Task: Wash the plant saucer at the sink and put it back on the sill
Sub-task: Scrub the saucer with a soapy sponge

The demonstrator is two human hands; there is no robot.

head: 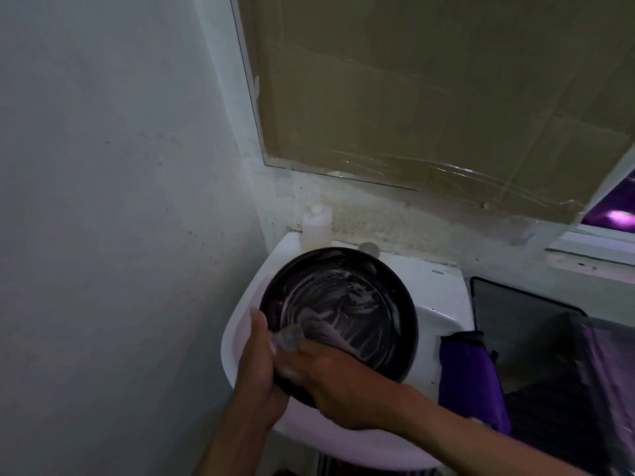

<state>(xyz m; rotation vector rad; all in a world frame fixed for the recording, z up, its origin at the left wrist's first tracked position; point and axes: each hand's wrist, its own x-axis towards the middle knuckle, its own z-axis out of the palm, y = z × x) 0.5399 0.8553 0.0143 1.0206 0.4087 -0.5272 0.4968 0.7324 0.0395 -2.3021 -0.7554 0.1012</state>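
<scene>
Fingers of the left hand (258, 365) curl round the near-left rim of the black, soap-streaked saucer (347, 304), held tilted over the white sink (240, 338); the right hand (335, 383) presses inside, its fingers suds-covered, their state unclear; a purple cloth (470, 376) hangs right

"TOTO" on the sink (443, 286)

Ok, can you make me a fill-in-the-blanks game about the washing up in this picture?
1. The saucer is held over the white ____.
2. The inside of the saucer is smeared with ____.
3. The left hand grips the saucer's ____.
4. The cloth beside the sink is ____ in colour.

Missing words: sink, soap suds, rim, purple.
</scene>
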